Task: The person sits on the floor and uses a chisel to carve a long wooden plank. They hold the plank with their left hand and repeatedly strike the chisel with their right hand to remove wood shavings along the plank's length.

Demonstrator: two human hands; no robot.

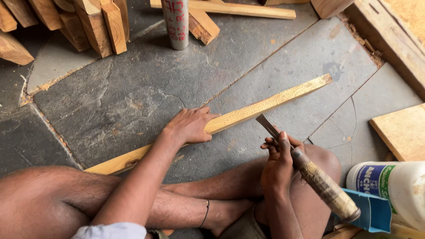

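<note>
A long thin wooden strip [270,102] lies slanted across the stone floor, its top face pitted with small marks. My left hand [190,126] presses flat on the strip near its middle, fingers spread toward the right. My right hand [278,163] grips a chisel [310,170] with a wooden handle; its metal blade tip touches the strip's near edge just right of my left hand. My bare legs are folded beneath both arms.
A white glue bottle with a blue label [394,186] stands at the right. A flat board [400,130] lies beside it. Stacked wood blocks [88,24] and a grey cylinder [176,24] sit at the top, and a thick plank [389,35] fills the top right.
</note>
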